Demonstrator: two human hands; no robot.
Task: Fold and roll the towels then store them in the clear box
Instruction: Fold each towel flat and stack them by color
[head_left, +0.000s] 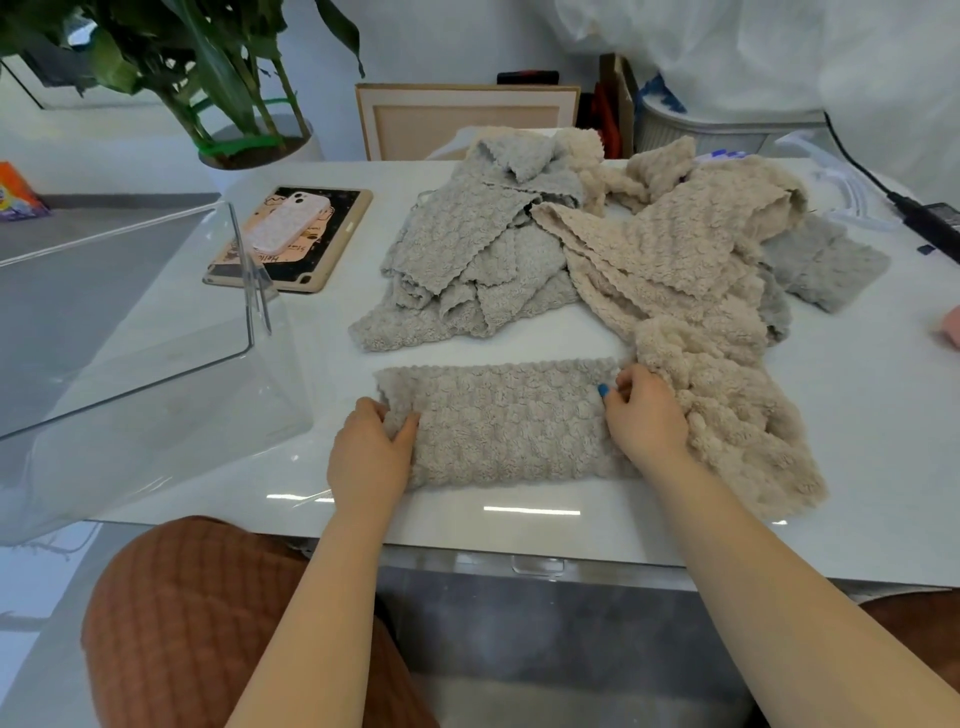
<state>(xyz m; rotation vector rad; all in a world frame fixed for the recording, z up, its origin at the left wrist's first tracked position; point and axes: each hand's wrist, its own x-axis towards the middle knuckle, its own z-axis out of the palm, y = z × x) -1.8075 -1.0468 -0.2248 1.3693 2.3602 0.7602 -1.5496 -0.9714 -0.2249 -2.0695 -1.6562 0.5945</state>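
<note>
Seen from the head camera, a fluffy grey-beige towel (504, 421), folded into a long flat band, lies crosswise on the glossy white table (862, 415) near its front edge. The left hand (371, 452) grips the band's left end, fingers curled over the edge and thumb laid on top. The right hand (647, 415) pinches the right end, its fingers bent down into the pile and one blue-painted nail showing. Against the right hand's outer side, a crumpled cream towel (737, 436) spreads toward the table's front right. Behind the band and apart from it sits a loose heap, with rumpled grey towels (467, 260) on the left and cream towels (675, 249) overlapping them on the right. A small grey towel (826, 270) lies flatter at the heap's far right. The clear plastic box (130, 291) sits at the left of the table, well apart from the band; which way it is turned I cannot tell. Just beyond the box's corner a tablet in a beige case (332, 254) lies flat, with a phone in a pale pink case (288, 223) resting on it. A green potted plant (208, 67) stands past the far-left corner, and a black power brick (935, 223) lies at the far right edge. Rust-brown quilted fabric (197, 613) covers the person's lap below the table's front edge.
</note>
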